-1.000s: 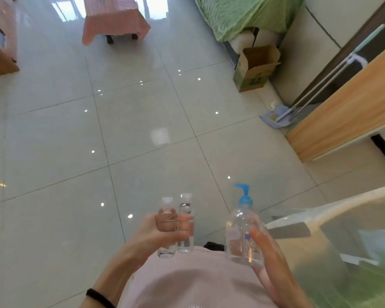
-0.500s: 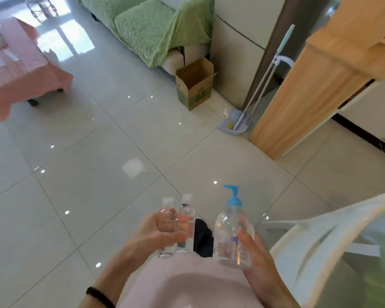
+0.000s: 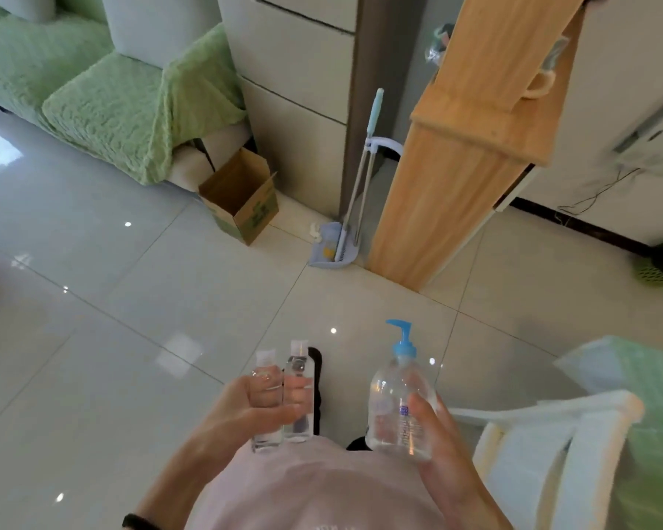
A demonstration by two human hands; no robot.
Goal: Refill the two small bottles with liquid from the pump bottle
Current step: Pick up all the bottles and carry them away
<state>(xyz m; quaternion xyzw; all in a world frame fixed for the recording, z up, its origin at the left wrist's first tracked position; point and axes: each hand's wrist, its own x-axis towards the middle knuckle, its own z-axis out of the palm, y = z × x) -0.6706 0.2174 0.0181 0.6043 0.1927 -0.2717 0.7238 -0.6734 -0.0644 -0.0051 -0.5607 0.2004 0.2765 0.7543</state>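
Both hands are seen raised in front of a pink-clad torso, above a glossy tiled floor (image 3: pixel 92 357). Two small clear bottles are gripped together in the left hand (image 3: pixel 242 411): the left small bottle (image 3: pixel 265 434) is pressed nearest the palm, and the right small bottle (image 3: pixel 298 426) is held touching it on the inner side. Both are kept upright with caps on, the thumb wrapped across their fronts and the fingers seen through the plastic behind. The pump bottle (image 3: pixel 397 395) is clasped in the right hand (image 3: pixel 443 445), with the thumb laid over its label and the base cradled by curled fingers. It is carried upright, its blue pump head (image 3: pixel 402 338) turned toward the small bottles. A clear gap is left between the pump bottle and the pair, which are held at about the same height. How full any bottle is cannot be told. A white chair (image 3: pixel 552 434) is seen just beside the right hand. Well beyond, a cardboard box (image 3: pixel 242 197) and a dustpan (image 3: pixel 333 250) are set on the floor near a wooden cabinet (image 3: pixel 456 166).
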